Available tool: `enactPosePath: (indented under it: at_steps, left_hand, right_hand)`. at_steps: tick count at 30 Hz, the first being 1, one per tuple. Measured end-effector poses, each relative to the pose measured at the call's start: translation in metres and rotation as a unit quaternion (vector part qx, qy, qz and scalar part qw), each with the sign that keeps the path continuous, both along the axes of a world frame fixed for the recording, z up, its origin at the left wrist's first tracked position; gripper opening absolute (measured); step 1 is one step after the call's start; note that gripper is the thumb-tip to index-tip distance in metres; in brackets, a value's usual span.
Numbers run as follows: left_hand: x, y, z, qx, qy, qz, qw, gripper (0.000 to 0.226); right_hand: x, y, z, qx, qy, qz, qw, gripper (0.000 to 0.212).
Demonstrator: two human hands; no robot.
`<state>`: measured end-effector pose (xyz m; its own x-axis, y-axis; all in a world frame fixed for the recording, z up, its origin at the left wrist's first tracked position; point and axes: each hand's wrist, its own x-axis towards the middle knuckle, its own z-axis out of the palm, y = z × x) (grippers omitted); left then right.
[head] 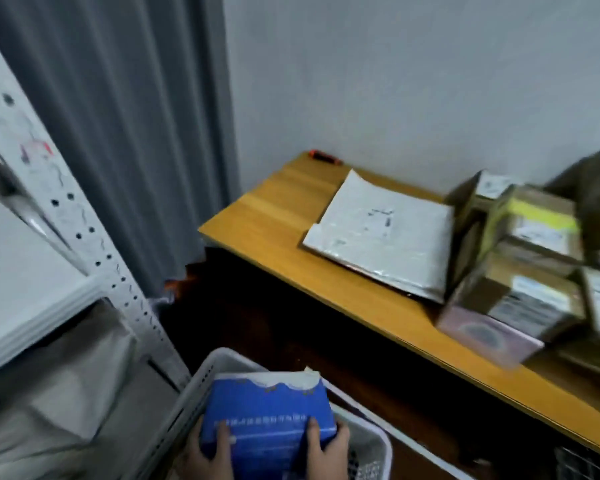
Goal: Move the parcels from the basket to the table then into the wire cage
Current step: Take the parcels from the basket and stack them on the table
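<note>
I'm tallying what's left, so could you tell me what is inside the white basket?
A blue box gripped by both hands over the basket; anything beneath it is hidden.

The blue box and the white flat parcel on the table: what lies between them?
Head view: between blue box and white flat parcel lie dark floor and bare table edge.

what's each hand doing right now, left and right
Left hand: holding the left side of the blue box, thumb on top.
Right hand: holding the same box's right side, over the white basket.
</note>
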<state>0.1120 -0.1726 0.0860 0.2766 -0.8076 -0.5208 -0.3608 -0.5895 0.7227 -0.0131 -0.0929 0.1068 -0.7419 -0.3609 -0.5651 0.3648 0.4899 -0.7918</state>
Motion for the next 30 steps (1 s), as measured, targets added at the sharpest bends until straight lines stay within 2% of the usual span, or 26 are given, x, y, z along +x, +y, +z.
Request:
enactPosePath:
  at_steps: [3, 5, 8, 12, 19, 26, 30]
  left_hand:
    - [-0.021, 0.004, 0.082, 0.000, 0.108, -0.051, 0.993, 0.046]
    - [-0.033, 0.012, 0.122, -0.054, 0.156, -0.120, 0.979, 0.035]
    - [-0.054, 0.016, 0.159, -0.122, 0.145, -0.165, 0.968, 0.034]
    - [-0.083, 0.021, 0.194, -0.134, 0.163, -0.211, 0.954, 0.035]
    - [-0.148, 0.043, 0.248, -0.141, 0.197, -0.289, 0.926, 0.034]
    - [-0.215, 0.101, 0.293, -0.175, 0.270, -0.338, 0.884, 0.034]
    - [-0.256, 0.139, 0.311, -0.196, 0.266, -0.361, 0.872, 0.039]
  right_hand:
    - [-0.013, 0.016, 0.053, -0.037, 0.002, -0.016, 0.999, 0.049]
    - [-0.022, 0.027, 0.081, -0.053, 0.023, -0.023, 0.998, 0.047]
    - [-0.035, 0.037, 0.118, -0.059, 0.070, -0.050, 0.995, 0.048]
    - [-0.055, 0.056, 0.157, -0.063, 0.142, -0.071, 0.985, 0.053]
    - [-0.098, 0.096, 0.204, -0.094, 0.172, -0.150, 0.969, 0.052]
    - [-0.149, 0.153, 0.244, -0.101, 0.220, -0.247, 0.938, 0.055]
    - [-0.187, 0.192, 0.259, -0.102, 0.253, -0.302, 0.913, 0.059]
